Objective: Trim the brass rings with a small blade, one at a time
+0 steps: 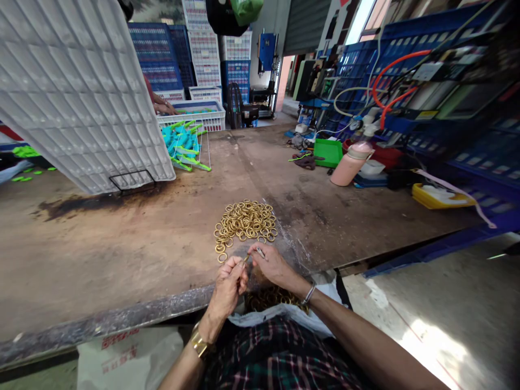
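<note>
At the table's front edge my left hand (231, 281) is closed, its thumb and fingers pinching a brass-coloured ring (246, 258) seen nearly edge-on. Close beside it on the right, my right hand (274, 265) curls around a small slim metal tool (260, 252); its pale end pokes out between the fingers, and its exact kind is not clear. The two sets of fingertips almost meet at the ring. Just beyond them lies a heap of brass-coloured rings (246, 219), with a few loose ones at its near left side. More rings (276, 298) sit in a whitish sack below the edge, under my right wrist.
A tall stack of white ribbed trays (81, 92) leans at the left. Behind it are turquoise and green plastic pieces (184, 146) and a person's hand (164, 105) by a crate. A pink bottle (349, 164), green tray (328, 152) and yellow tray (441, 197) stand right.
</note>
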{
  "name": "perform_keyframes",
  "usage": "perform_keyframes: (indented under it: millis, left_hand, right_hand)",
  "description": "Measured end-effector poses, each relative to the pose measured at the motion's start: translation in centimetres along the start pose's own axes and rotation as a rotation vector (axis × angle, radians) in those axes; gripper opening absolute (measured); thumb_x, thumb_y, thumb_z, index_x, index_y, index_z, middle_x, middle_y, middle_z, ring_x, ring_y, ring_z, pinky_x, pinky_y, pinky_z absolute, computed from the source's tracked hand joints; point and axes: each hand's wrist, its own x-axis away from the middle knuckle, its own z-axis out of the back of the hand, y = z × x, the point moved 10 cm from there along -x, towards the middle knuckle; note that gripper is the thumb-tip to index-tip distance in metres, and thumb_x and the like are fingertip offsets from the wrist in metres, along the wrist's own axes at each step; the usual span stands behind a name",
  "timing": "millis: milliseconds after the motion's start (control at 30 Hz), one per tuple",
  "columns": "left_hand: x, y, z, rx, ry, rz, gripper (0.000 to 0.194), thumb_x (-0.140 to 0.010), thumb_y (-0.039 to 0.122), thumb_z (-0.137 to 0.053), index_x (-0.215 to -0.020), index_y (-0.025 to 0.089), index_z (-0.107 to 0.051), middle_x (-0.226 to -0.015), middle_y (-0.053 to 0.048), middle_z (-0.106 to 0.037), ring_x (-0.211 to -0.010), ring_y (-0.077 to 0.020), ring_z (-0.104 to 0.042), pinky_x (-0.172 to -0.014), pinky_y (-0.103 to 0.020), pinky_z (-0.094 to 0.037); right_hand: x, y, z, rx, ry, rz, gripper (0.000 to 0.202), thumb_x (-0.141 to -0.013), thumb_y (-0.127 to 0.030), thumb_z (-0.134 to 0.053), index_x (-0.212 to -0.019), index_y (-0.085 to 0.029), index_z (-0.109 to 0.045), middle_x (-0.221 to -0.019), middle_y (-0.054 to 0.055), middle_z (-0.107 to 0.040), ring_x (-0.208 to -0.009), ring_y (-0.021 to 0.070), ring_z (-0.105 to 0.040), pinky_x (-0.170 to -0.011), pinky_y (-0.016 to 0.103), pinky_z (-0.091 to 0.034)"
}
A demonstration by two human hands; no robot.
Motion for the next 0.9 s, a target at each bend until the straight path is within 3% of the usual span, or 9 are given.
perform_keyframes:
  millis: [133, 267, 533, 667, 800, 900]
  left_hand:
    - [-0.1, 0.3, 0.1, -0.042, 0.007, -0.016, 0.027, -0.071, 0.040, -0.062, -0.069, 0.017, -0.047, -0.048, 0.007, -0.046, -0.036, -0.0028, -0.031, -0.035, -0.014, -0.021]
    - [-0.1, 0.3, 0.3, -0.106, 0.015, -0.030, 0.027, -0.074, 0.041, -0.059, -0.071, 0.017, -0.047, -0.049, 0.008, -0.045, -0.037, -0.0027, -0.030, -0.036, -0.014, -0.022]
    - [-0.1, 0.1, 0.7, -0.220, 0.003, -0.071, 0.025, -0.078, 0.041, -0.054, -0.073, 0.018, -0.046, -0.051, 0.008, -0.044, -0.038, -0.0034, -0.030, -0.037, -0.016, -0.023]
    - [0.4, 0.0, 0.8, -0.237, 0.004, -0.074, 0.027, -0.077, 0.042, -0.055, -0.071, 0.018, -0.045, -0.050, 0.008, -0.043, -0.039, -0.0033, -0.030, -0.038, -0.016, -0.023]
    - [1.8, -0.3, -0.2, -0.116, -0.062, 0.019, 0.026, -0.075, 0.040, -0.058, -0.071, 0.018, -0.045, -0.048, 0.008, -0.042, -0.037, -0.0033, -0.029, -0.037, -0.016, -0.021]
    - [2.7, 0.0, 0.0, 0.059, -0.044, 0.078, 0.028, -0.072, 0.039, -0.061, -0.069, 0.018, -0.044, -0.052, 0.006, -0.046, -0.039, -0.0039, -0.033, -0.036, -0.015, -0.021]
  right_hand:
    - [1.0, -1.2, -0.8, 0.350, -0.050, 0.142, 0.014, -0.077, -0.014, -0.043, -0.080, -0.017, -0.056, -0.066, 0.001, -0.058, -0.059, 0.0114, -0.048, -0.057, 0.022, -0.029]
    - [1.4, -1.2, -1.6, 0.557, -0.082, 0.172, 0.016, -0.073, -0.011, -0.045, -0.083, -0.017, -0.055, -0.068, 0.002, -0.060, -0.060, 0.0121, -0.049, -0.055, 0.024, -0.025]
    - [1.6, -1.5, -2.2, 0.642, -0.158, 0.177, 0.018, -0.076, -0.012, -0.042, -0.089, -0.016, -0.054, -0.079, 0.005, -0.063, -0.068, 0.0149, -0.054, -0.059, 0.025, -0.029]
    - [1.4, -0.5, -2.6, 0.676, -0.206, 0.144, 0.021, -0.079, -0.013, -0.040, -0.094, -0.016, -0.054, -0.082, 0.008, -0.065, -0.070, 0.0165, -0.057, -0.060, 0.026, -0.031]
    - [0.5, 1.1, -2.3, 0.748, -0.172, 0.042, 0.024, -0.080, -0.010, -0.036, -0.095, -0.016, -0.054, -0.078, 0.009, -0.065, -0.068, 0.0180, -0.059, -0.059, 0.027, -0.032]
    - [0.0, 0.1, -3.3, 0.712, -0.154, 0.092, 0.024, -0.079, -0.011, -0.039, -0.098, -0.017, -0.052, -0.081, 0.008, -0.065, -0.074, 0.0188, -0.060, -0.061, 0.027, -0.033]
